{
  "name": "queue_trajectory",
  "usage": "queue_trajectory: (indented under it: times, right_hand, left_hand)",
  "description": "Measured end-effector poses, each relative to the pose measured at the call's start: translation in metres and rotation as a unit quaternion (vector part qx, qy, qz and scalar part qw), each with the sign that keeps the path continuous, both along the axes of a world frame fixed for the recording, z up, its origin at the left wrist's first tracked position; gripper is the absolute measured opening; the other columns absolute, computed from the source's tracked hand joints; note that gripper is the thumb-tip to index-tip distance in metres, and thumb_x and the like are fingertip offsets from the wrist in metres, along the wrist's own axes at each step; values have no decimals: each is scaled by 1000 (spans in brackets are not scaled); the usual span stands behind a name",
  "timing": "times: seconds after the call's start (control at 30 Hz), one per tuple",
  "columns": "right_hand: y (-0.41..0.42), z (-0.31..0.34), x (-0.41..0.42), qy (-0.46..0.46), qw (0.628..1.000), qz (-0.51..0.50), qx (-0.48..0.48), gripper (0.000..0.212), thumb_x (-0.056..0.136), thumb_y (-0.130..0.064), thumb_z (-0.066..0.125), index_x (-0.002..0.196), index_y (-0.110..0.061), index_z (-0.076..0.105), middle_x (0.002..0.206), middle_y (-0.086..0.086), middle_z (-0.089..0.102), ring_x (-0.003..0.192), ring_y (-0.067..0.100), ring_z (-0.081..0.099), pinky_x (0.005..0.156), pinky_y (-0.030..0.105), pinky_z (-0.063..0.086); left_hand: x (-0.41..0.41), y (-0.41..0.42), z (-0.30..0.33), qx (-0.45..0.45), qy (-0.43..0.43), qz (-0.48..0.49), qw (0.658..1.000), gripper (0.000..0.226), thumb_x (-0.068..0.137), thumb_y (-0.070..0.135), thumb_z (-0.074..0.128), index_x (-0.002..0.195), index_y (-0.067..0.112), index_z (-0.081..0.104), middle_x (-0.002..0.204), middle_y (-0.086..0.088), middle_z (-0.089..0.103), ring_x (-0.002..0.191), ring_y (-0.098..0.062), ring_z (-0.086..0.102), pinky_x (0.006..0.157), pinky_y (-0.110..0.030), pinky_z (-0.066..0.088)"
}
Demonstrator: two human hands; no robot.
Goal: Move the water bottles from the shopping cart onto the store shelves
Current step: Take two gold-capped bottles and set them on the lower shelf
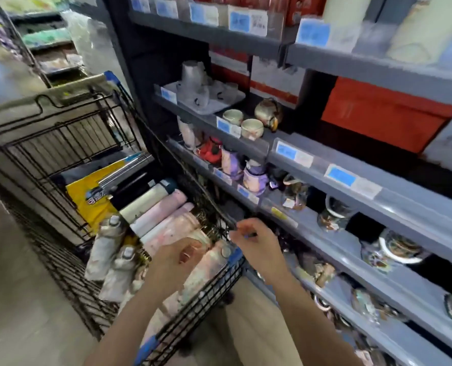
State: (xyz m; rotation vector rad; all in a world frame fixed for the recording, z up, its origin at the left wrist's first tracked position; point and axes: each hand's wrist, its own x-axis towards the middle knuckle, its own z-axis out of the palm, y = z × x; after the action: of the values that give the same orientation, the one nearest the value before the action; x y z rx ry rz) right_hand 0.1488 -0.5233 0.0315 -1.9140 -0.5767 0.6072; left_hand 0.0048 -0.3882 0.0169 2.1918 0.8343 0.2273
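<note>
A black wire shopping cart (pixel 61 143) stands left of the grey store shelves (pixel 351 202). Several water bottles lie on their sides in the cart: a white one with a dark cap (pixel 151 196), pale pink ones (pixel 164 215) and grey-white ones with small caps (pixel 106 247). My left hand (pixel 177 260) reaches down into the cart and rests on a pink bottle (pixel 206 262); whether its fingers curl round the bottle is blurred. My right hand (pixel 251 241) is at the cart's right rim, fingers curled, pinching something small and dark there.
A yellow package (pixel 90 196) lies deeper in the cart. The shelves hold ceramic cups (pixel 251 128), a small teapot (pixel 267 112), purple and red bottles (pixel 230 162), glass jars, red boxes (pixel 378 112) and blue price tags. The aisle floor runs along the left.
</note>
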Motion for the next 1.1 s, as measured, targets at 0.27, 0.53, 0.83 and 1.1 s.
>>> queue_trajectory:
  times: [0.27,0.53,0.83,1.1]
  right_hand:
    - [70,-78,-70,66,989,-14,-129,22,87,-32,66,104,-28,52,101,-9,55,91,13,55,78,27,42]
    - [103,-108,-136,-81,957,-130,-244,52,86,-29,70,132,-14,50,131,3,51,119,21,49,93,23,34]
    - [115,-117,-143,-130,932,-131,-313,54,86,-35,69,132,-14,52,134,3,53,124,23,44,100,26,32]
    - [132,-116,-137,-69,926,-194,-316,60,88,-41,64,137,-13,44,137,4,46,125,22,45,102,31,36]
  left_hand:
    - [-63,107,-65,-55,79,35,995,24,90,35,63,113,30,57,102,2,66,93,-18,63,76,-31,50]
    - [-4,197,-127,-104,154,-77,980,71,84,54,62,138,11,42,109,-3,58,102,-22,58,88,-33,46]
    - [36,207,-143,-231,94,-153,956,28,77,29,79,80,32,51,82,9,59,73,-2,54,71,-22,46]
    - [38,214,-142,-320,102,-109,935,30,74,27,81,95,25,60,91,3,67,86,-17,65,76,-32,55]
